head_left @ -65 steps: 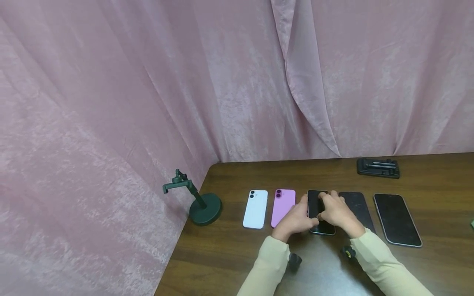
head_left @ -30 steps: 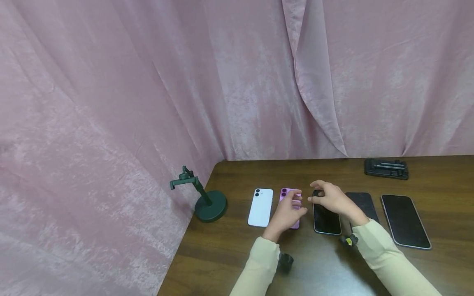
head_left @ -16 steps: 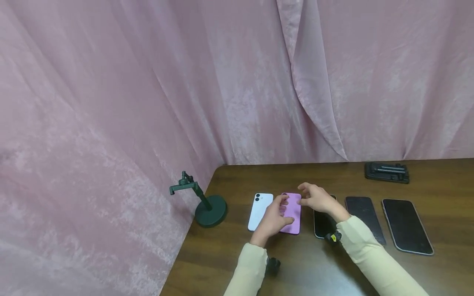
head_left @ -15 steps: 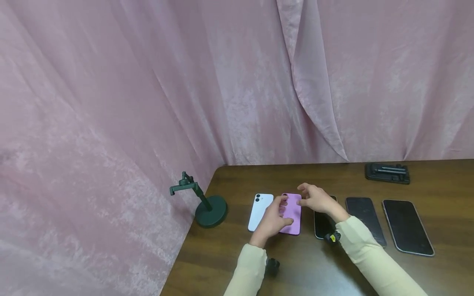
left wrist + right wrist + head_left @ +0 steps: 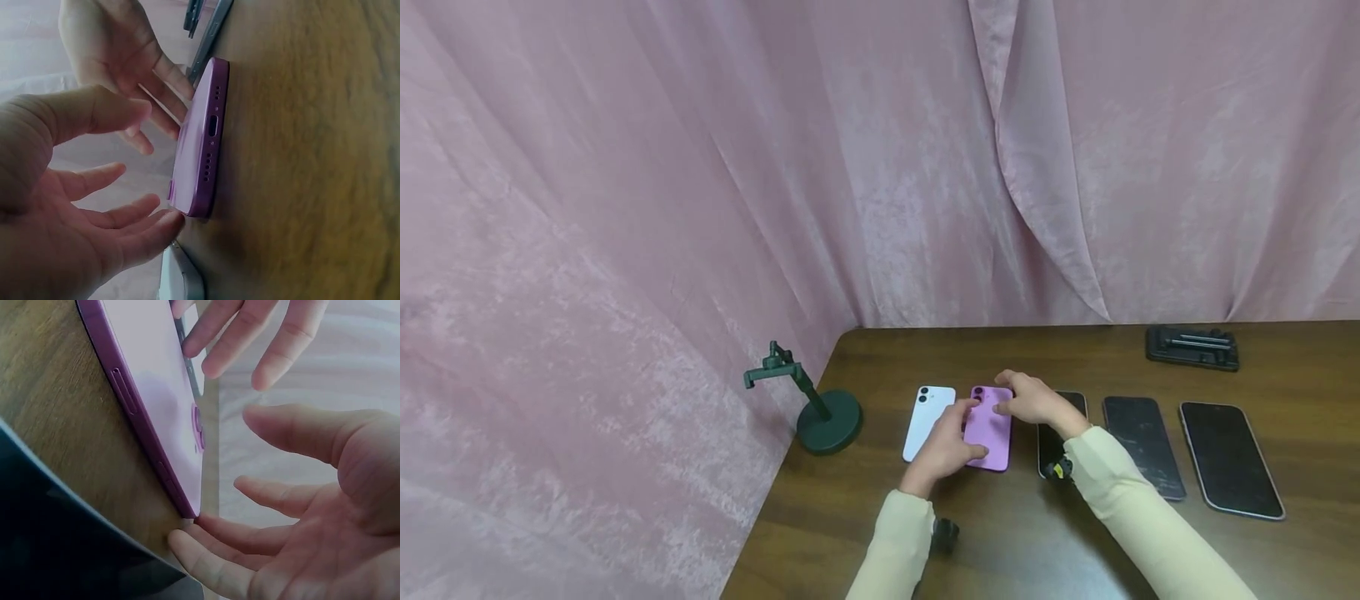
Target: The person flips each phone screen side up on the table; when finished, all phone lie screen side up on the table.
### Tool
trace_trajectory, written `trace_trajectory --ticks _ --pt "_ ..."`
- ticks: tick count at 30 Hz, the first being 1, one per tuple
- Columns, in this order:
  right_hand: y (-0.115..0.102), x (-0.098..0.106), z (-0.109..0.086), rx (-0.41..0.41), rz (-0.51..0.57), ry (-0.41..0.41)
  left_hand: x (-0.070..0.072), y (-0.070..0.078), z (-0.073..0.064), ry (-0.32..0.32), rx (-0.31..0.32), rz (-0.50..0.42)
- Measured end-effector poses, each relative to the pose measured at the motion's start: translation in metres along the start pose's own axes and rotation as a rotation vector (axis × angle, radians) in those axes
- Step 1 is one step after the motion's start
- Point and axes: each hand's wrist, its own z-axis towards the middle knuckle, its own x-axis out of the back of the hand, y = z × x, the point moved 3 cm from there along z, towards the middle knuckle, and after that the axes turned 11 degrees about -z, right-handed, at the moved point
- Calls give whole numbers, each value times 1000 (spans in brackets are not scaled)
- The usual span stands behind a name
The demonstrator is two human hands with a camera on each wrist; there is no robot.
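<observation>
A purple phone [image 5: 989, 433] lies back-up on the table between the two hands, its camera lenses toward the far edge. My left hand [image 5: 945, 444] is at its left side with thumb and fingers spread; in the left wrist view the lower fingertips come right up to the edge of the purple phone [image 5: 194, 150]. Over its top right corner reaches my right hand [image 5: 1036, 403], thumb and fingers apart. In the right wrist view its lower fingers are close to the corner of the phone [image 5: 156, 381]. A white phone [image 5: 927, 412] lies partly hidden behind the left hand.
A black phone [image 5: 1047, 442] lies under the right forearm. Further right are a dark phone [image 5: 1138, 437] and a larger one with a silver rim [image 5: 1232, 458]. A black folded stand [image 5: 1192, 347] sits at the back, a green stand [image 5: 827, 421] at the left edge.
Both hands have left the black phone and moved left to the purple one. Over the last half second the right hand has shifted slightly further left over it.
</observation>
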Motion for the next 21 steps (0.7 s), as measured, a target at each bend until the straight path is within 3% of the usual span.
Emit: trace_trajectory --ticks 8,12,21 --pt "-5 0 7 -36 1 -39 -1 -2 0 -29 -16 114" --pt "-8 0 10 -55 -6 -52 -3 -3 0 -48 -46 140" --pt "-10 -1 16 -110 -11 -64 -4 -5 0 -80 -25 175"
